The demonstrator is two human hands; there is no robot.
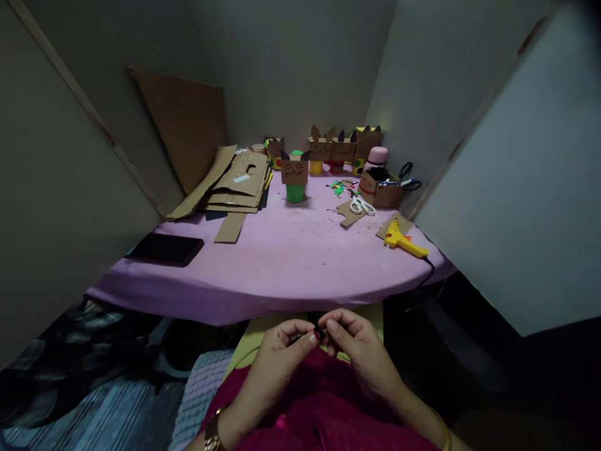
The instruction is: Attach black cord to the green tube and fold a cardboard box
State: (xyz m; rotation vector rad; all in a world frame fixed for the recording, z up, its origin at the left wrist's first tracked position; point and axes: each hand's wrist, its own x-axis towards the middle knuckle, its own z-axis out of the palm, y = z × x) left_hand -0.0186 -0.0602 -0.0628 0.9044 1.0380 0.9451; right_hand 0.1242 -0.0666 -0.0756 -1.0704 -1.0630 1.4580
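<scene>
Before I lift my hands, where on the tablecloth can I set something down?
The widest bare patch of tablecloth, lightly specked, lies between the black tablet and the glue gun; a smaller one, between the green cup and the notched cardboard. Crowded: back left with stacked cardboard, back right with white scissors, paper scraps and a cardboard box.

A small black piece (321,332) is pinched between the fingertips of the left hand (282,351) and the right hand (360,343), which cover much of it. It is held off the surface (272,266), in front of the near edge; its full outline and tilt are too hidden to tell.
</scene>
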